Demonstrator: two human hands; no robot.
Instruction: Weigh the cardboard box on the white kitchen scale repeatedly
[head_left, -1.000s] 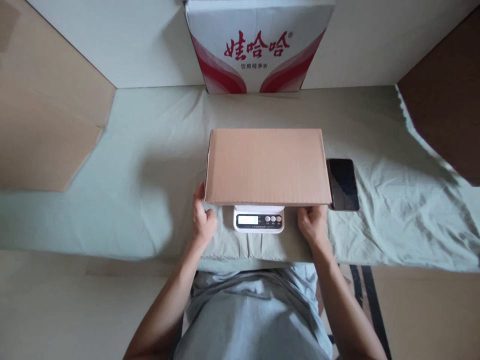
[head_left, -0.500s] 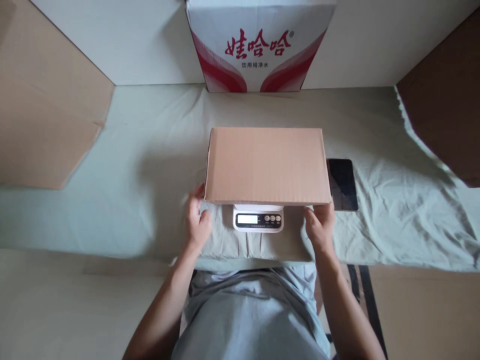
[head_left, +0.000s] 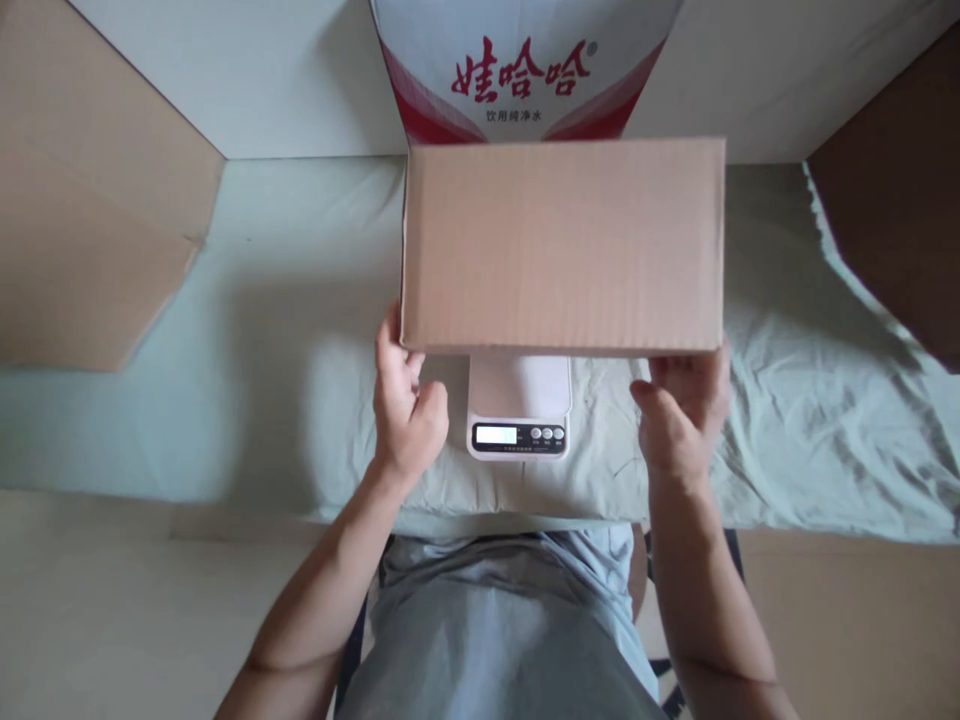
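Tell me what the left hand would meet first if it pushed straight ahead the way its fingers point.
The left hand already touches the cardboard box at its near left corner; further on, probably the red-and-white carton, though depth is unclear.

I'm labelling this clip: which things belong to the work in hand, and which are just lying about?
In use:
cardboard box, held at its near corners by the left hand and right hand
kitchen scale, under the box

Lying about:
red-and-white printed carton
green cloth
cardboard sheet
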